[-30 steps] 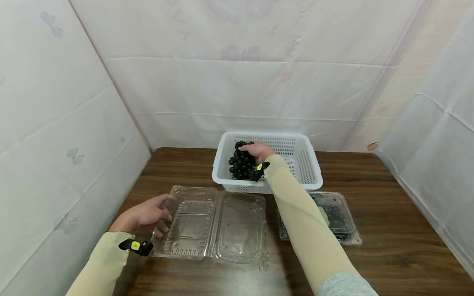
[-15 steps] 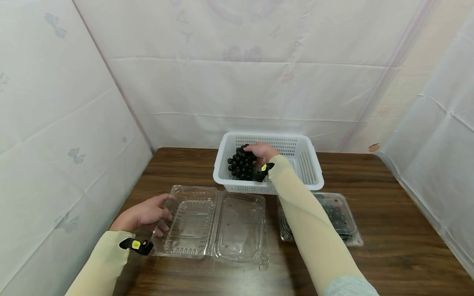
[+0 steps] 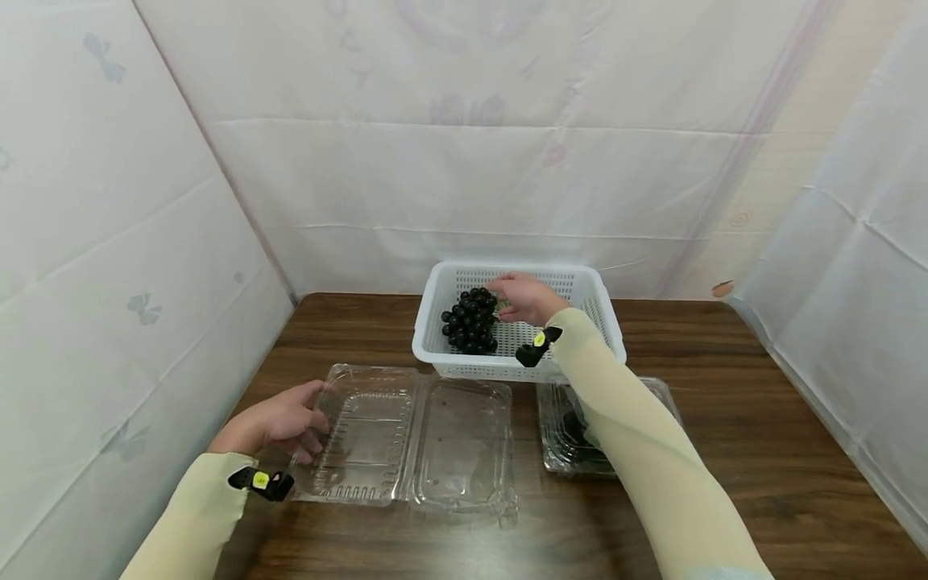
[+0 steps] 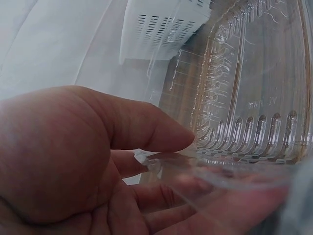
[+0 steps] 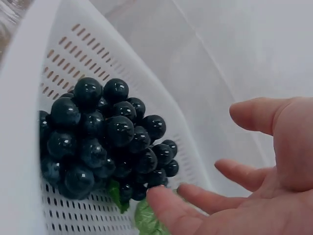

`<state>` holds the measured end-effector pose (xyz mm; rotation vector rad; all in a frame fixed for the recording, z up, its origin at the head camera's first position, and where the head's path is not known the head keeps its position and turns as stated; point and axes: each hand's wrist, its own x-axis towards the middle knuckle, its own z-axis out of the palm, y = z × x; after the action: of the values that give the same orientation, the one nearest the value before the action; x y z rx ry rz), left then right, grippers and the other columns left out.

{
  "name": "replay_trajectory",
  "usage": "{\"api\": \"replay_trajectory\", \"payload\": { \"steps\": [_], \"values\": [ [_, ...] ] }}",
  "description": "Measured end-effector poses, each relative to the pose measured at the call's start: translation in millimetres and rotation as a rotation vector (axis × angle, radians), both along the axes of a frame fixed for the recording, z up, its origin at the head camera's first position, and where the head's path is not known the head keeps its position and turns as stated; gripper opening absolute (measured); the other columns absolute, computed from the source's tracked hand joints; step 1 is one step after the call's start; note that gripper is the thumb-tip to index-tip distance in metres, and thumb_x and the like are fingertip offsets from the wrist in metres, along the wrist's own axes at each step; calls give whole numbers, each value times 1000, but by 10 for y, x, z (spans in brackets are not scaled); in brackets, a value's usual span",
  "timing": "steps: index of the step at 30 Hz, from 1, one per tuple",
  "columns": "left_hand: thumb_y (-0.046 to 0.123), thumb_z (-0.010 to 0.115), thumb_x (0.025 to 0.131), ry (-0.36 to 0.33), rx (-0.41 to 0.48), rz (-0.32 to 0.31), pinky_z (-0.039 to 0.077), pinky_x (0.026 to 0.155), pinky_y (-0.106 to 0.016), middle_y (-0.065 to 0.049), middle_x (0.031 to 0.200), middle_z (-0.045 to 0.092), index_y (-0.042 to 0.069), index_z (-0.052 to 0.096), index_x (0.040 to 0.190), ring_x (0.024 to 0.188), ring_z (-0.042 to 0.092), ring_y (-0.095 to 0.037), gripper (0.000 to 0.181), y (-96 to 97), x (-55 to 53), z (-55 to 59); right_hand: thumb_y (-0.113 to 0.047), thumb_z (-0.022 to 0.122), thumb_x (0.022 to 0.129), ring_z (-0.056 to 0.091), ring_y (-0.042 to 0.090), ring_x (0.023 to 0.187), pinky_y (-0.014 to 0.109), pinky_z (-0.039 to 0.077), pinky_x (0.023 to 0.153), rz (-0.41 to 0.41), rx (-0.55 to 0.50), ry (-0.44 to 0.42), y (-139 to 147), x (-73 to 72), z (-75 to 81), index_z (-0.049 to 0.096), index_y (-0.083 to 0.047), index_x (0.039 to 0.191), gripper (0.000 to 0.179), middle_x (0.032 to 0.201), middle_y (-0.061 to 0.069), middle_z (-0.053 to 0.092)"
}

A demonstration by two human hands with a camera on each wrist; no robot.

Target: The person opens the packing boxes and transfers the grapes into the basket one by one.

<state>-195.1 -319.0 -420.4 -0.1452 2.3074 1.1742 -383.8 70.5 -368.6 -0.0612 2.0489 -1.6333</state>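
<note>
A bunch of black grapes (image 3: pixel 470 322) lies in the left part of a white perforated basket (image 3: pixel 486 370). My right hand (image 3: pixel 529 300) is inside the basket just right of the bunch. In the right wrist view its thumb and fingers are spread, with one fingertip overlapping the lowest grapes (image 5: pixel 93 142). Down at the left, my left hand (image 3: pixel 279 423) grips the left rim of a clear plastic clamshell box (image 3: pixel 464 439), lying open on the table. Its thumb (image 4: pixel 161 129) is over the rim, and the other fingers are below, outside the wall.
Right of the open box stands another clear clamshell (image 3: pixel 554 451) with dark fruit inside, partly hidden by my right sleeve. Something green and leafy (image 5: pixel 151 220) is beside the grapes. Pale cloth walls (image 3: pixel 435 177) enclose the wooden table (image 3: pixel 783 435) behind and at both sides.
My right hand has let go of the grapes and drawn back to the right, its fingers spreading. The bunch stays in the basket. The left hand keeps its grip on the box.
</note>
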Motion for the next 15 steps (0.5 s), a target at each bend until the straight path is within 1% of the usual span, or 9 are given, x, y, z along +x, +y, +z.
{"api": "replay_trajectory", "payload": {
  "steps": [3, 7, 10, 12, 15],
  "values": [
    [0, 48, 101, -1, -20, -8, 62, 62, -46, -29, 119, 60, -1, 22, 156, 79, 71, -31, 61, -20, -21, 1, -33, 55, 107, 52, 38, 136, 47, 49, 112, 57, 33, 73, 86, 126, 76, 41, -8, 152, 53, 161, 17, 37],
    [0, 48, 101, -4, -42, -10, 63, 62, -46, -29, 118, 61, -1, 21, 157, 80, 71, -30, 62, -56, -49, -12, -36, 56, 106, 61, 34, 123, 44, 55, 103, 125, 123, 175, 213, 334, 155, 51, -11, 143, 45, 154, 14, 47],
    [0, 47, 101, -6, -52, -13, 62, 62, -46, -29, 116, 61, -2, 19, 157, 79, 71, -30, 63, -80, -68, -19, -37, 57, 106, 64, 31, 118, 42, 58, 99, 145, 159, 208, 325, 481, 188, 54, -13, 139, 41, 150, 12, 51],
    [1, 47, 101, -8, -55, -7, 62, 62, -46, -30, 116, 60, -1, 18, 158, 79, 71, -31, 64, -92, -75, -14, -36, 57, 105, 64, 31, 118, 42, 58, 99, 154, 159, 219, 396, 558, 194, 54, -13, 139, 41, 149, 13, 51],
    [2, 47, 101, 2, -65, -7, 63, 63, -47, -35, 125, 56, -2, 17, 158, 81, 71, -31, 65, -107, -84, 10, -36, 57, 106, 65, 31, 119, 43, 57, 101, 166, 154, 233, 496, 648, 176, 53, -12, 141, 43, 149, 14, 52]
  ]
}}
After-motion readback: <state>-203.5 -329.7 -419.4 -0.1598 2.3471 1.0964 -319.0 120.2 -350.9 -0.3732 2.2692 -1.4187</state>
